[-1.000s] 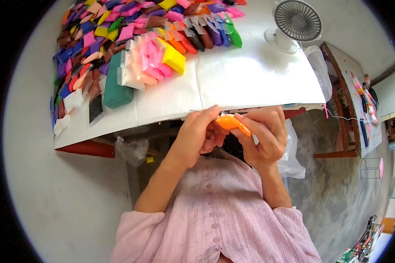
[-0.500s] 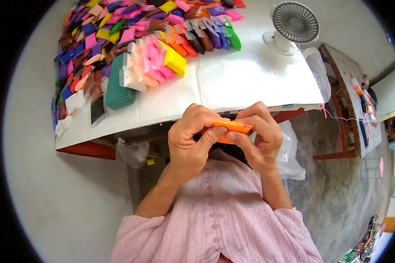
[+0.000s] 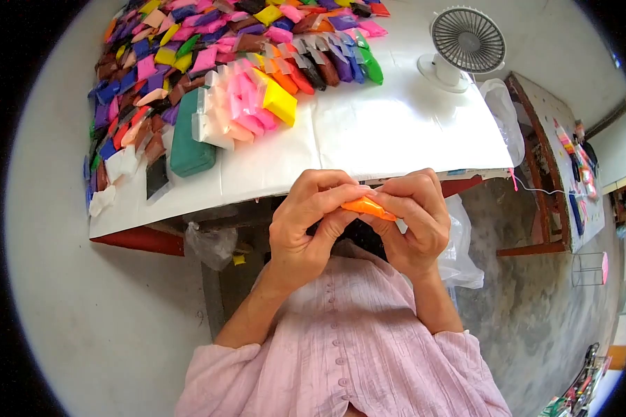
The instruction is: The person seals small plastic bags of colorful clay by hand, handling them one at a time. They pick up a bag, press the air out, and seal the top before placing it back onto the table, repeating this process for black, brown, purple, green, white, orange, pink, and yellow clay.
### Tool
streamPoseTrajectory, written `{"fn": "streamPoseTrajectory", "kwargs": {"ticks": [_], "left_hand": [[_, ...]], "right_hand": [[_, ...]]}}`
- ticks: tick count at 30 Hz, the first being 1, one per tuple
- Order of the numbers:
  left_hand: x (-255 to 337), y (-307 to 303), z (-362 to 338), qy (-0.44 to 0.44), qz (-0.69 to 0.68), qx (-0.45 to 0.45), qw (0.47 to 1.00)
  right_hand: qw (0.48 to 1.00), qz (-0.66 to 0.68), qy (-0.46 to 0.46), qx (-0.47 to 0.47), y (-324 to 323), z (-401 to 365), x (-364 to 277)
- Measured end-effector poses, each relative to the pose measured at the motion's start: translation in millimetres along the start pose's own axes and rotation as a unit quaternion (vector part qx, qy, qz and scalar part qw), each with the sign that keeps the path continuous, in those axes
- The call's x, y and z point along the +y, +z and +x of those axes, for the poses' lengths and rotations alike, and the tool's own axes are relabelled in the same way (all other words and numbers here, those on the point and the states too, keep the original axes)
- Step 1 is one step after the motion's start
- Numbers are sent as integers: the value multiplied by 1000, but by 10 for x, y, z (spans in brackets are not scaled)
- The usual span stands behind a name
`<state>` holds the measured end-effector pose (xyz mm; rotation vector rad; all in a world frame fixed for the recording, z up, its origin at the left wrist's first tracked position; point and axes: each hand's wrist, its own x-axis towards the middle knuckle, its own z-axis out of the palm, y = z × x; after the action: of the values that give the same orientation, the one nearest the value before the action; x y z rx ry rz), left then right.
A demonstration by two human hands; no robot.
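Between my two hands, just off the table's front edge, is a small shiny orange packet (image 3: 368, 207). My left hand (image 3: 311, 221) pinches its left end with thumb and fingers. On the other end, my right hand (image 3: 416, 221) is closed with its thumb underneath and fingers on top. The fingers cover much of the packet, so its full shape is hidden. Beyond the hands on the table, a row of packets in pale pink, pink and yellow (image 3: 279, 104) leans beside a dark green block (image 3: 192, 139).
Many coloured packets (image 3: 188, 42) are heaped at the back left of the white-covered table (image 3: 368, 132). A small fan (image 3: 468, 42) stands at the back right. Clear plastic bags (image 3: 459, 243) hang near the table edge. A second table (image 3: 546, 139) is at the right.
Both hands have shifted slightly nearer the body and the fingers have moved over the orange packet, which now tilts down to the right and shows less of itself.
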<state>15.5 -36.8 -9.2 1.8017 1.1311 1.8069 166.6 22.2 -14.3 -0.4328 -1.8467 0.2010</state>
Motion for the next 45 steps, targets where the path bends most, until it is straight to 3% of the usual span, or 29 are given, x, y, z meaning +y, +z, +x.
{"fn": "streamPoseTrajectory", "kwargs": {"ticks": [3, 6, 10, 15, 22, 25, 28, 31, 35, 38, 45], "left_hand": [[-28, -53, -8, 38, 19, -10, 999], [-21, -24, -47, 4, -12, 36, 999], [-119, -22, -30, 59, 21, 47, 997], [-154, 18, -46, 74, 35, 47, 996], [-236, -47, -78, -1, 62, 11, 998], [-224, 10, -107, -65, 49, 87, 993], [-270, -42, -159, -98, 164, 75, 979], [-231, -27, -140, -60, 221, 56, 972], [-190, -32, -163, -105, 234, 32, 966], [-272, -41, -166, -44, 250, 40, 966], [-292, 0, -150, -18, 262, 49, 964]], "right_hand": [[1000, 6, 11, 3, 18, -24, 3], [996, 7, 89, 9, -18, -4, -100], [975, 91, 200, 8, -60, -73, -175], [979, 53, 196, 2, -1, -73, -191], [970, 77, 230, 1, 176, -72, -66], [970, 72, 231, 0, 216, -114, -29], [974, 50, 219, -9, 247, -172, 21], [976, 38, 213, -14, 272, -188, 37], [979, 29, 200, -16, 285, -209, 58], [979, 29, 199, -26, 275, -201, 46], [984, 5, 176, -27, 284, -220, 72]]}}
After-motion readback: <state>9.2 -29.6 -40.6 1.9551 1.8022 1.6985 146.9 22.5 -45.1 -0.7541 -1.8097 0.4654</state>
